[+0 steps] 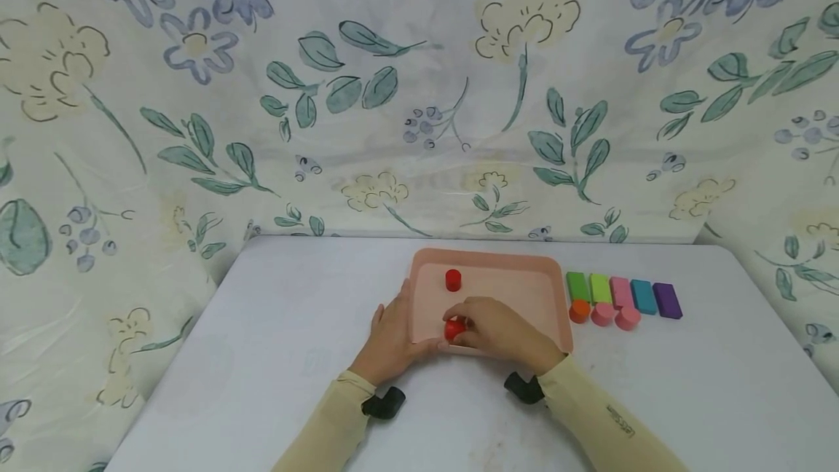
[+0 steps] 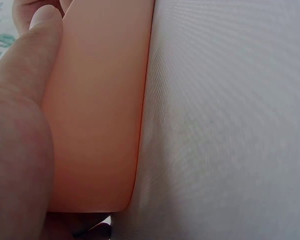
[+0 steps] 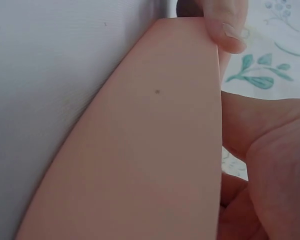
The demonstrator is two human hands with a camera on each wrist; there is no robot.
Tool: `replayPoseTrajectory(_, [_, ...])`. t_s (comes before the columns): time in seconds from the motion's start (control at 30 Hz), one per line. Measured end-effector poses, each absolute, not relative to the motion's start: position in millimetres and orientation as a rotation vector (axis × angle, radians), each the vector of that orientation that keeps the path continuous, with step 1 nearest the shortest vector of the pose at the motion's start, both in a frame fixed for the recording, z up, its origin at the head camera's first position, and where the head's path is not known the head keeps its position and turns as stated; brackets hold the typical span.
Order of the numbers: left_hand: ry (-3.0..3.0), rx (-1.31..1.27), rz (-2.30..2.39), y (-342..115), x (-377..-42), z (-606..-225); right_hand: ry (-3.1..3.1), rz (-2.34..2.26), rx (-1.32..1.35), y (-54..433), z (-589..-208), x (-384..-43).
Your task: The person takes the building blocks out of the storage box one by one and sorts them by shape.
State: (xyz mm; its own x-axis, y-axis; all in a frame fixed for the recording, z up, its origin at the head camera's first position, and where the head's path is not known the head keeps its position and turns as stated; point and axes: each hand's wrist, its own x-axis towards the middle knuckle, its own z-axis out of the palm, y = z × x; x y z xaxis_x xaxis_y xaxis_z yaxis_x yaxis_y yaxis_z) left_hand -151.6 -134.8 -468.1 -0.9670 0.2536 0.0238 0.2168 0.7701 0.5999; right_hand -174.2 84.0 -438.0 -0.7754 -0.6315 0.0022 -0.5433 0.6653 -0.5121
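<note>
**Red piece pinched over tray corner, left hand bracing the rim**

Right hand: fingers curled down over a small red rounded block, pinching it just inside the near-left corner of the shallow pink plastic tray. Cannot tell whether the block sits on the tray floor or hangs just above it; the fingers cover its far side.

Left hand: lies flat against the tray's left rim, fingers roughly straight along the edge and thumb tucked at the near corner. The left wrist view shows the thumb pressed on the rim's outer wall, the white tabletop beside it.

Beyond the right hand, further into the tray: a red upright cylinder block, standing alone, well apart from the pinched piece.

Out to the right of the right hand, off the tray: a row of flat blocks, two green, pink, teal, purple. Touching the row's near side are an orange round piece and two pink round pieces.

Risks, as judged:
- Rounded block may roll if released tilted; the low rim at that corner might not stop it.
- Left-hand pressure could slide the tray rightward on the smooth table, toward the block row.
- A sideways nudge to the tray could topple the upright cylinder.
</note>
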Motion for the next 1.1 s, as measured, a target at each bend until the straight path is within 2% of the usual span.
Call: replayPoseTrajectory(1.1, [2.874,0.343,1.065,-133.0,-151.5,-470.3,2.846,-0.887,-0.575,115.3,-429.4,-156.7])
